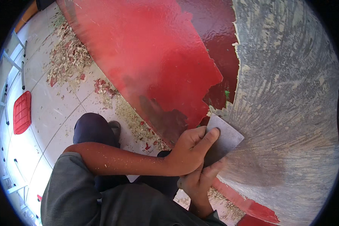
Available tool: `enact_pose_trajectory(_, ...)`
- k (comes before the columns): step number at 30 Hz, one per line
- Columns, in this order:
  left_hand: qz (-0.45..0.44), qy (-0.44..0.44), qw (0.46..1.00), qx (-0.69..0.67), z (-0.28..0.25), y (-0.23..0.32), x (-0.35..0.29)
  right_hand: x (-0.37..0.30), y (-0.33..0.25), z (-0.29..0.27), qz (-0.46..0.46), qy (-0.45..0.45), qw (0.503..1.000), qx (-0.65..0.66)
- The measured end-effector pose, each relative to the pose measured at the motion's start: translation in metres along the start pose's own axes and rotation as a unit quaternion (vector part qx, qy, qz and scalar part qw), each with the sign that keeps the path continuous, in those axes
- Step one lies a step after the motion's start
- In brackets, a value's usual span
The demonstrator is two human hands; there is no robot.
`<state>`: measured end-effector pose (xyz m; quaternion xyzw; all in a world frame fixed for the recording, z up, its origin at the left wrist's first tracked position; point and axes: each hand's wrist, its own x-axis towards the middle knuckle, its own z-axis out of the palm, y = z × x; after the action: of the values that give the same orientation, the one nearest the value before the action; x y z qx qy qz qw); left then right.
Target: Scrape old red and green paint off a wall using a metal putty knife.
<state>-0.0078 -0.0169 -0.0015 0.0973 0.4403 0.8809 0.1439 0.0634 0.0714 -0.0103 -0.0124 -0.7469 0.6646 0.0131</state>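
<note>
A flat grey scraper plate [229, 136] lies against a large curved surface, its upper corner touching the ragged end of the coating. My left hand [188, 152] is closed on the plate, with the thumb pressed on its face. Just below, my right hand [200, 181] grips the plate's lower part; some of its fingers are hidden. To the right spreads the bare, streaked grey surface [286, 86]. Glossy red coating [154, 49] covers the left side, and a darker red layer [223, 56] with a torn, lifted edge shows between them.
Pale shavings and red flakes [73, 56] are heaped on the tiled floor [52, 124] along the surface's left edge. A red plastic seat or lid [22, 112] and metal frames [13, 62] stand at the far left. My bent knee [92, 128] is beside the surface.
</note>
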Motion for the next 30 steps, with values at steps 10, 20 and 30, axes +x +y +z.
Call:
enact_pose_trajectory(10, -0.024, 0.009, 0.998, -0.065, 0.006, 0.012, 0.003, 0.004, -0.020, 0.007, -0.025, -0.003, 0.999, 0.020)
enact_pose_trajectory(20, 0.012, 0.047, 0.997, 0.056, 0.008, 0.005, 0.013, 0.014, -0.009, 0.006, -0.115, 0.049, 0.992, -0.010)
enact_pose_trajectory(30, -0.023, 0.035, 0.996, 0.082, 0.011, 0.045, 0.008, 0.001, 0.005, 0.001, -0.127, 0.042, 0.990, -0.045)
